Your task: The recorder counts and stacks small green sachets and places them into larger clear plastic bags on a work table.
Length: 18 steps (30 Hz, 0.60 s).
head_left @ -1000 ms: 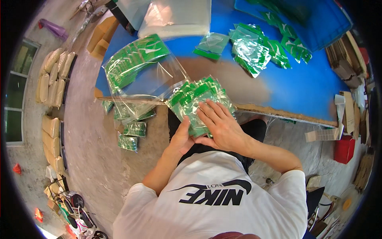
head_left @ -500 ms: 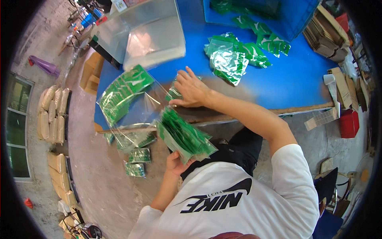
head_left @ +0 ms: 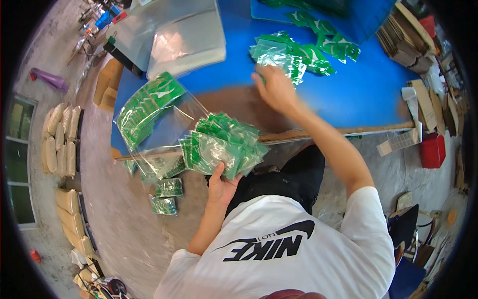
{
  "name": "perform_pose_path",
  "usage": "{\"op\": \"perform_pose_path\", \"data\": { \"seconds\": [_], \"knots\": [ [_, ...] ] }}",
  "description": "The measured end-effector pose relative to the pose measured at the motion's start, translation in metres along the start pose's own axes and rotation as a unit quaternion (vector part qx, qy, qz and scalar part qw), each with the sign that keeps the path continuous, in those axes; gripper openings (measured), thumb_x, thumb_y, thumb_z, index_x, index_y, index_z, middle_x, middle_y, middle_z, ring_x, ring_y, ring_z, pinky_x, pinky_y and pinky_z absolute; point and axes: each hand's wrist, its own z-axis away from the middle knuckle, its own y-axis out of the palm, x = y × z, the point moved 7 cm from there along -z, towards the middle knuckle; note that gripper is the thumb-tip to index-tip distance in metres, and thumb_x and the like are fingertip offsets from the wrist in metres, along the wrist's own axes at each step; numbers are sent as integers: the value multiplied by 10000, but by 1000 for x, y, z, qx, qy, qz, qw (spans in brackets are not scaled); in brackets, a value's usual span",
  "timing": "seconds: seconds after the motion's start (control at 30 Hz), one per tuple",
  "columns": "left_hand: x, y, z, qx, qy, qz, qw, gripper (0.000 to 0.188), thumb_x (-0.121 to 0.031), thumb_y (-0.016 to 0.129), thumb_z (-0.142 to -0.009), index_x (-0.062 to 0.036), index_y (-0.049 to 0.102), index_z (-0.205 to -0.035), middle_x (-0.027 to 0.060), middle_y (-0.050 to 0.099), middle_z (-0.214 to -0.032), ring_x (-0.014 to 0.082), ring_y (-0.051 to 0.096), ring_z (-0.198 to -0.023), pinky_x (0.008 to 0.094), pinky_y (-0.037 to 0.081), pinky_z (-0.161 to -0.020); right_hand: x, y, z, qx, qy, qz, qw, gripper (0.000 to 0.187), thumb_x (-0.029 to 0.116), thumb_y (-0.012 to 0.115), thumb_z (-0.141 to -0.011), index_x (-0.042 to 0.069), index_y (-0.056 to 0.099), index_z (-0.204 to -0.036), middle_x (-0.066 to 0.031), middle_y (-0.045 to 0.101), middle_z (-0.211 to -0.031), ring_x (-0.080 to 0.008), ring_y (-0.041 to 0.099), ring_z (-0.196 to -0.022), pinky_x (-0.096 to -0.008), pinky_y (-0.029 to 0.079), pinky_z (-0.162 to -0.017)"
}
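A fanned stack of small green-and-clear plastic packets [head_left: 224,144] is gripped from below by my left hand [head_left: 222,188], thumb over the top packet, in front of the table edge. My right hand [head_left: 276,89], slightly blurred, reaches over the blue table with its fingers apart at the near side of a loose pile of similar packets [head_left: 279,50]. Whether the fingertips touch the pile is hard to make out. On the table's left, a large clear bag [head_left: 186,112] holds a curved row of green packets [head_left: 152,107] and hangs over the edge.
Clear plastic sheets [head_left: 186,42] lie at the table's back left. A blue crate [head_left: 368,25] with green packets stands at the back right, beside stacked cardboard [head_left: 406,37]. Bundled packets [head_left: 169,187] are on the floor below the table. A red bin [head_left: 432,150] stands at right.
My right hand has moved away from the clear bag, rightward and farther over the table to the loose pile. The stack in my left hand has tilted and fanned out, showing its face.
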Motion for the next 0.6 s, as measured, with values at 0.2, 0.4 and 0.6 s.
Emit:
{"op": "perform_pose_path", "data": {
  "seconds": [0.2, 0.4, 0.6],
  "knots": [
    [-7, -16, 6, -15, 10, -39, 999, 595, -204, 684, -895, -95, 436, -1425, 107, 531, -1407, 324, 509, -1308, 557, 415, -1079, 7, 46, 41, -12, -175, 180, 968, 630, 524, 481, -974, -7, 551, -1307, -256, 495, -1405, -477, 373, -1368, -611, 235, -1142],
    [-16, -11, 8, 32, -12, -97, 995, 548, -157, 735, -835, -37, 532, -1330, 104, 639, -1264, 283, 615, -1180, 458, 492, -1025, 46, 35, 90, 216, -175, -211, 937, 383, 339, 443, -1031, 22, 595, -1182, -221, 625, -1168, -405, 565, -1137, -467, 432, -1003],
    [-14, -31, -1, 5, -24, -113, 993, 543, -140, 722, -837, -34, 527, -1333, 117, 631, -1280, 300, 607, -1190, 493, 506, -1004, -17, -16, 16, -118, -15, -204, 972, 256, 242, 646, -929, 11, 654, -1040, -192, 676, -966, -407, 646, -887, -467, 516, -802]
  ]
}}
